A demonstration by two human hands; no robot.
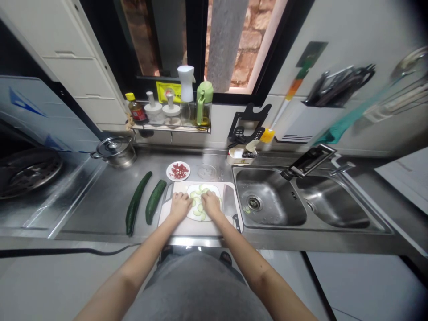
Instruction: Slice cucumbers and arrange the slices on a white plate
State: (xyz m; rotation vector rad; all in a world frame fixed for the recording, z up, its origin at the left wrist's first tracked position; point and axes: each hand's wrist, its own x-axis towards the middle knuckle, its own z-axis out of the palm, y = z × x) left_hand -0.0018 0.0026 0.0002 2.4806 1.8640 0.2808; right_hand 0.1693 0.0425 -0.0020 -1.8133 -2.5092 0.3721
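Note:
A white plate (204,219) spread with pale green cucumber slices (199,208) rests on the light cutting board (182,228). At the plate's left rim is my left hand (181,206), its fingers bent and closed beside the slices; what they hold, if anything, is hidden. My right hand (211,205) reaches over the plate's right half, fingertips drawn together on a cucumber slice. Along the board's right side lies a kitchen knife (230,201), its dark handle toward me. Two dark green cucumbers, a long one (137,203) and a shorter one (155,201), lie left of the board.
Behind the board stands a small plate of chopped red pieces (178,171). A lidded steel pot (116,151) is at the back left. To the right is a double sink (272,196) with a faucet (309,161). A rack of seasoning bottles (172,128) hangs below the window.

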